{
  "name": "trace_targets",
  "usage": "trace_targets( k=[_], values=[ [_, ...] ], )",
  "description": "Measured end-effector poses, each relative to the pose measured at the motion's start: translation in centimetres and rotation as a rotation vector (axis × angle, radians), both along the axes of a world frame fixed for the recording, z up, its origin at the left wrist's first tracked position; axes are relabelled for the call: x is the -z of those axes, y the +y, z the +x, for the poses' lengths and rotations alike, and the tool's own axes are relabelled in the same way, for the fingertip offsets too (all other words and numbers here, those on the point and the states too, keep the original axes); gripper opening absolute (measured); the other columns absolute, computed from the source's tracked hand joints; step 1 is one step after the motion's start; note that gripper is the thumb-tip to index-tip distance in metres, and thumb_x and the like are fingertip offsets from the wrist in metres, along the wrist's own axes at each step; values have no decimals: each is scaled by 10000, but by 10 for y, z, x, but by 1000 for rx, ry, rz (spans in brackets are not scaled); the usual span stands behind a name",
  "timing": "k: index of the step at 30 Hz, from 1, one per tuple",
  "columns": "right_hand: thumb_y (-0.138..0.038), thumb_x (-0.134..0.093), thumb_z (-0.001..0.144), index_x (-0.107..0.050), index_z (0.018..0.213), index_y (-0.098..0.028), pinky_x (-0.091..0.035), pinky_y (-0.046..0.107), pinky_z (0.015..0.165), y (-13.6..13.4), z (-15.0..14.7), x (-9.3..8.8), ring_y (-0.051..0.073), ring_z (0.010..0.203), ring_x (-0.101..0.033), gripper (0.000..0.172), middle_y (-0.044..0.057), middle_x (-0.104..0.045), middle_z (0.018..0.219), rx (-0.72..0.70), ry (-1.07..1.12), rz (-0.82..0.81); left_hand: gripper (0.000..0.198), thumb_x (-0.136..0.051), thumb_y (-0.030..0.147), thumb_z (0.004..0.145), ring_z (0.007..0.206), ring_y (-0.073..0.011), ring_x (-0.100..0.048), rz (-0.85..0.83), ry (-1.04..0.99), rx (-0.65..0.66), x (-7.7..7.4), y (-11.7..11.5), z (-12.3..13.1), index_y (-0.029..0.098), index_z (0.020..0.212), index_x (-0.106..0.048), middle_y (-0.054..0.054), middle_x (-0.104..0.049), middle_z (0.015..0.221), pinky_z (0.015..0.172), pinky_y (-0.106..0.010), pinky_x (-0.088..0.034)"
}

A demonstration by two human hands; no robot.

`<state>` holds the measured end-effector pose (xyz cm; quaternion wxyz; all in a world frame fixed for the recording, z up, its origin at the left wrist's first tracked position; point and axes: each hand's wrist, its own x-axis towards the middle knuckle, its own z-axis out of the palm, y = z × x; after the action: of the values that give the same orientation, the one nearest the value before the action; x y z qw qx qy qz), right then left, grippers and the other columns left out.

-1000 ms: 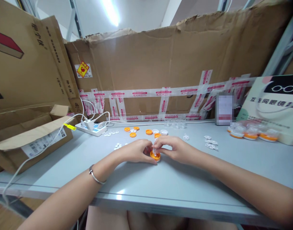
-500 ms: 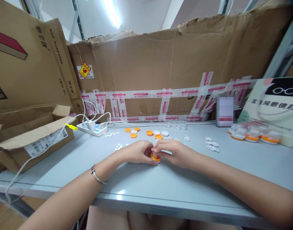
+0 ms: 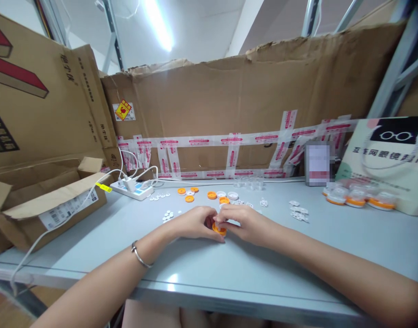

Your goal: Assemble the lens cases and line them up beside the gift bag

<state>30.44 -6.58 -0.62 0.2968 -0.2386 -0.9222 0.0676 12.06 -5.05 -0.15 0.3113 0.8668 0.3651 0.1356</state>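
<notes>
My left hand (image 3: 200, 222) is curled round the side of an orange round plastic part (image 3: 219, 230) on the table, thumb along its near edge. My right hand (image 3: 243, 220) is closed in a pinch just above that part; a small pale or clear piece seems to be between its fingertips, too hidden to name. Behind the hands lie loose orange rings (image 3: 211, 195) and white rings (image 3: 232, 196). Several small white discs (image 3: 168, 215) are spread left of my left hand. Flat white perforated pieces (image 3: 298, 211) lie to the right.
Clear cups (image 3: 249, 183) line the back. Domed orange-and-white units (image 3: 357, 198) stand at right by a paper bag (image 3: 383, 168) and a phone (image 3: 318, 164). A power strip (image 3: 135, 189) with cables and an open cardboard box (image 3: 52, 196) are at left. A tall cardboard sheet (image 3: 202, 100) closes the back.
The camera view has tilted slightly upward. Both hands stay at the orange part, with the right fingers slightly shifted over it.
</notes>
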Motion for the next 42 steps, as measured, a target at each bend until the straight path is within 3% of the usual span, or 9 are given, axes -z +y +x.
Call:
trace_targets(
  k=[7, 12, 14, 17, 21, 25, 34, 38, 42],
  values=[
    [-173, -502, 818, -624, 803, -154, -458, 288, 682, 2, 4, 0, 155, 715, -590, 123, 63, -660, 769, 33, 43, -116, 313, -700, 359, 611, 619, -96, -486, -147, -105, -37, 0, 1, 1, 143, 792, -565, 18, -533, 697, 556, -200, -375],
    [-290, -545, 790, -653, 825, -167, -479, 304, 717, 6, 2, -6, 161, 746, -619, 167, 57, -676, 801, 91, 224, -304, 311, -684, 347, 644, 677, -110, -531, -244, -256, -63, -1, 4, -1, 149, 866, -593, -8, -586, 775, 609, -216, -394],
    [-353, -566, 767, -658, 828, -180, -487, 306, 724, 17, 9, -10, 172, 779, -626, 205, 52, -685, 840, 187, 341, -350, 335, -694, 325, 639, 753, -127, -561, -286, -362, -111, -1, 6, -1, 151, 906, -589, -34, -610, 856, 683, -238, -416],
    [-393, -525, 775, -650, 868, -189, -478, 332, 784, 49, 39, -10, 196, 866, -620, 257, 62, -683, 920, 450, 537, -265, 350, -713, 306, 623, 824, -149, -577, -301, -450, -228, -1, 9, -1, 140, 904, -585, -67, -620, 918, 763, -274, -423],
    [-294, -523, 737, -633, 931, -168, -457, 375, 818, 97, 93, 3, 246, 942, -593, 256, 120, -638, 1039, 825, 373, -123, 372, -702, 312, 644, 863, -167, -584, -318, -498, -297, -1, 11, -1, 133, 946, -582, -95, -624, 965, 801, -301, -424],
    [-249, -566, 670, -644, 854, -150, -436, 407, 829, 124, 121, 22, 291, 928, -591, 223, 146, -648, 984, 864, 300, -115, 386, -671, 331, 683, 928, -191, -578, -320, -500, -270, -2, 10, -1, 127, 1003, -598, -113, -627, 1020, 842, -315, -414],
    [-235, -596, 620, -564, 666, -194, -451, 356, 691, 132, 114, 37, 263, 765, -632, 69, 88, -678, 794, 912, 284, -139, 388, -630, 329, 727, 1037, -222, -549, -328, -599, -176, -12, 1, 2, 155, 1073, -610, -102, -614, 1118, 912, -336, -383],
    [-238, -611, 606, -536, 632, -197, -453, 362, 684, 123, 109, 22, 261, 737, -631, 90, 74, -664, 717, 933, 347, -128, 367, -642, 328, 715, 1017, -212, -558, -318, -638, -200, -14, -2, 2, 150, 1036, -627, -99, -618, 1112, 911, -322, -378],
    [-333, -570, 687, -552, 776, -191, -478, 339, 728, 95, 86, -13, 226, 834, -632, 168, 88, -671, 857, 892, 500, -119, 325, -612, 334, 738, 990, -202, -561, -277, -667, -209, -16, -3, 2, 142, 999, -638, -74, -641, 1054, 898, -318, -380]
  ],
)
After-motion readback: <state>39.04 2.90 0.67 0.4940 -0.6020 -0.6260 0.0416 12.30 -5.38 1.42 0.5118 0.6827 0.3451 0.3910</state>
